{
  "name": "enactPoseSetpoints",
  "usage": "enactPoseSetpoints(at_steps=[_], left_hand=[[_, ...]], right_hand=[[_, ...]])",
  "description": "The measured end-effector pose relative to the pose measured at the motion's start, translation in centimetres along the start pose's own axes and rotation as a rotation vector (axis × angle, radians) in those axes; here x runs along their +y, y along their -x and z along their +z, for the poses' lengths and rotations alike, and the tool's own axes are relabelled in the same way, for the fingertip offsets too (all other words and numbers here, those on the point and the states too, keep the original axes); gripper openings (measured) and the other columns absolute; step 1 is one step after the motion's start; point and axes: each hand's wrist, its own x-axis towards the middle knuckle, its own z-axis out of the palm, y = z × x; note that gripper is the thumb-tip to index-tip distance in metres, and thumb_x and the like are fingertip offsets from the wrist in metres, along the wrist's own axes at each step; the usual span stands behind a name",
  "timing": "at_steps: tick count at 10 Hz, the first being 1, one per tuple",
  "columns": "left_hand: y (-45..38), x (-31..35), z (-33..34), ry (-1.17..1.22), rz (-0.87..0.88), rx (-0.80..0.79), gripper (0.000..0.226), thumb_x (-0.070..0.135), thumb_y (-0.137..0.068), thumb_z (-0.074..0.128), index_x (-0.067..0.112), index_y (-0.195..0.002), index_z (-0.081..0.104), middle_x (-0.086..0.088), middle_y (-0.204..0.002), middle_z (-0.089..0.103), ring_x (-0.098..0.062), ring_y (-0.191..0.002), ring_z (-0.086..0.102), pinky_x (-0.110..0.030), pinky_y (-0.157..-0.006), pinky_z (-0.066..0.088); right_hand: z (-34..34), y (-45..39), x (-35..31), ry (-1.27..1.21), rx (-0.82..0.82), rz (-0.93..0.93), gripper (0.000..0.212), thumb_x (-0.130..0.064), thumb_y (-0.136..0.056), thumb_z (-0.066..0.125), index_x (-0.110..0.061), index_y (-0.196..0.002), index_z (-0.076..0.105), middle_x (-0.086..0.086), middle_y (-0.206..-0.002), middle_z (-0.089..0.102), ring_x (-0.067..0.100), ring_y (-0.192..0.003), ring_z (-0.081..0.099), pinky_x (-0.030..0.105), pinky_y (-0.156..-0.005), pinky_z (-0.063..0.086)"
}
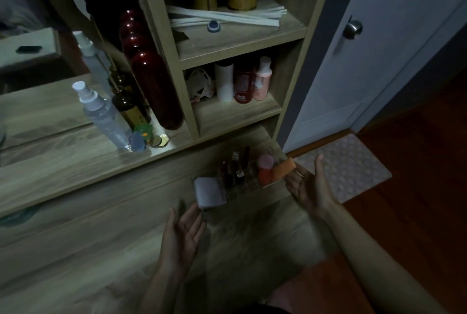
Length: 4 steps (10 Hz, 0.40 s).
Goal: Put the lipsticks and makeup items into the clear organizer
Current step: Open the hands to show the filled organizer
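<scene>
While the light stays dim over the wooden bench (106, 215), both hands are up and spread, palms turned inward, gripping nothing. Left hand (183, 235) floats low, fingers loose, its tips just beside a white box (208, 193) that sits at the near left corner of the organizer (249, 182). Right hand (309, 187) sits higher on the other side, thumb pointing up, fingers close to an orange sponge (284, 168) at the organizer's right end; whether they touch it is hard to tell in this gloom.

Look at the organizer itself: it stands on the bench by the foot of the shelf unit (188, 93), and it is well stocked. Lipsticks (233, 173) stand upright in the left slots, dark caps up. A pink puff (265, 161) and a red puff (265, 177) fill the right part, next to the orange sponge.

Off to the left, a clear spray bottle (102, 114) stands on the bench by the mirror (43, 60), with a dark red bottle (156, 88) leaning beside it. Up in the shelf unit, a white bottle (224, 81), a red one and a pink one line up together.
</scene>
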Motion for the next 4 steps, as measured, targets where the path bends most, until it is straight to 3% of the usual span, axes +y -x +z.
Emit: enactPoseSetpoints(at_steps=[1, 2, 3, 4], left_hand=[[-0.3, -0.3, 0.3, -0.010, 0.000, 0.026, 0.060, 0.049, -0.095, 0.027, 0.005, -0.128, 0.050, -0.011, -0.114, 0.064, -0.022, -0.118, 0.052, -0.033, -0.105, 0.034], [-0.3, -0.3, 0.3, -0.036, 0.024, 0.029, 0.055, 0.049, -0.095, 0.027, 0.006, -0.110, 0.059, -0.006, -0.100, 0.070, -0.015, -0.092, 0.069, -0.030, -0.090, 0.048], [-0.4, -0.4, 0.1, 0.004, 0.010, 0.035, 0.058, 0.049, -0.095, 0.026, 0.006, -0.124, 0.052, -0.010, -0.125, 0.059, -0.019, -0.114, 0.057, -0.034, -0.104, 0.039], [0.4, 0.2, 1.3, -0.013, 0.015, 0.055, 0.061, 0.048, -0.096, 0.023, 0.007, -0.139, 0.038, -0.013, -0.146, 0.042, -0.022, -0.137, 0.036, -0.036, -0.116, 0.023]], right_hand=[[-0.3, -0.2, -0.2, -0.003, -0.018, 0.011, 0.093, -0.078, -0.080, 0.018, -0.013, -0.145, 0.027, -0.012, -0.067, 0.067, 0.000, -0.062, 0.061, 0.015, -0.061, 0.047], [-0.8, -0.4, 0.0, 0.004, -0.046, -0.003, 0.096, -0.080, -0.077, 0.021, -0.014, -0.145, 0.025, -0.014, -0.064, 0.068, -0.002, -0.060, 0.062, 0.017, -0.060, 0.042], [-0.8, -0.6, 0.4, -0.005, -0.009, -0.034, 0.095, -0.080, -0.076, 0.023, -0.014, -0.146, 0.025, -0.011, -0.076, 0.068, 0.001, -0.073, 0.059, 0.022, -0.071, 0.037], [-0.4, 0.2, -0.3, -0.118, 0.041, -0.073, 0.085, -0.073, -0.084, 0.018, -0.015, -0.146, 0.024, -0.002, -0.100, 0.064, 0.009, -0.092, 0.058, 0.026, -0.084, 0.040]])
